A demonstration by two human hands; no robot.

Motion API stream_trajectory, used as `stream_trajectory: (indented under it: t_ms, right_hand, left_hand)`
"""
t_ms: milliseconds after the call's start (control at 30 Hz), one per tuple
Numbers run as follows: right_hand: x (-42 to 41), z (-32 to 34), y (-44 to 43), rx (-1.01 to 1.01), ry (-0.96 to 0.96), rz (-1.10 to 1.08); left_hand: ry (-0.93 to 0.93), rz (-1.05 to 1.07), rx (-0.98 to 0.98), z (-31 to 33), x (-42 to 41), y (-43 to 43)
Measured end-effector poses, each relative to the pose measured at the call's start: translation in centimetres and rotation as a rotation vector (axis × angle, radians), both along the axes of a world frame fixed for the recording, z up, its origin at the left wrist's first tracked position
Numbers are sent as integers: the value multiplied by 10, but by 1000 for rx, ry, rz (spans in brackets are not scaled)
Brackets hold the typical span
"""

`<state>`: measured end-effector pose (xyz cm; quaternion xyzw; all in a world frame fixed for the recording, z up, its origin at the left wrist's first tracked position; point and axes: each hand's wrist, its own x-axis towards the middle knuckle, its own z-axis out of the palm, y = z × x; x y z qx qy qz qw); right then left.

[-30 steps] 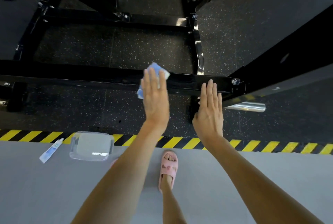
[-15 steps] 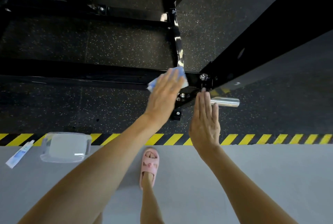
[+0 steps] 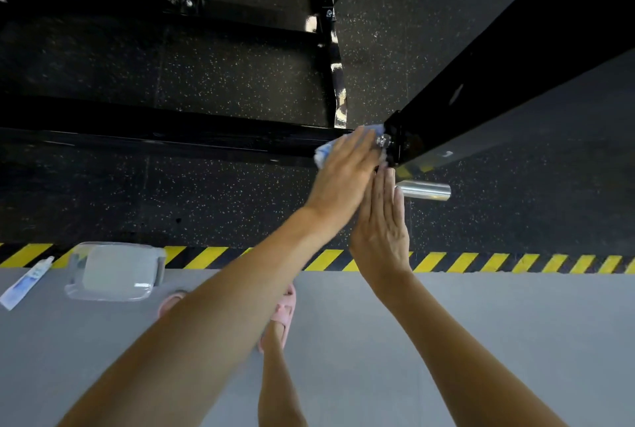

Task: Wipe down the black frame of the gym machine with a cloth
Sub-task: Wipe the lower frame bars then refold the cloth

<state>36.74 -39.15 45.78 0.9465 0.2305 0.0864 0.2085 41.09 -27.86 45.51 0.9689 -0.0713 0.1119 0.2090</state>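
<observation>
While the left hand's fingers point(image 3: 360, 146) lie straight over a blue cloth point(image 3: 323, 151), pressing it to the black frame point(image 3: 171, 138) right against the bolt point(image 3: 381, 142), the wipe stands at the joint itself. Nothing is clenched: the left hand point(image 3: 343, 175) pins the cloth flat rather than curling round it, and only a crumpled edge shows on the side away from the bolt. Just below the bolt the right hand point(image 3: 381, 227) is held flat, fingers point(image 3: 390, 186) straight and together, gripping nothing. Whether its tips touch the frame cannot be told.

Beyond the bolt rises the slanted beam point(image 3: 498, 65); a steel peg point(image 3: 424, 190) juts out just below the bolt. The step in hand appears to be the pass along the frame into this joint. Next, probably, the cloth must be worked round the bolt head and its plate, then carried up the beam — a change of direction, with the cloth bunched tighter for the corners. Well below the bolt, on the grey floor point(image 3: 481, 323), sit a tub point(image 3: 113, 272) and a tube point(image 3: 24, 284).
</observation>
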Motion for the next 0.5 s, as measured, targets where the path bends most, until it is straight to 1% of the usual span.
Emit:
stream_trajectory:
  t_ms: [100,167,233,300,400,500]
  right_hand:
    - [0,5,3,-18,24,-39]
    - [-2,8,10,2,38,-98]
    - [-4,10,24,76,86,-173]
    - [-8,10,42,133,136,-220]
    - [-16,9,76,133,188,-195]
    - [-24,7,109,179,209,-131]
  left_hand:
    - [22,-106,82,-2,0,5]
    - [-11,-148,227,-3,-8,30]
    - [-33,-97,377,-3,-16,55]
    - [-38,-33,469,-6,-26,77]
    - [-43,57,556,-12,-40,106]
    - [20,141,600,-6,-50,137]
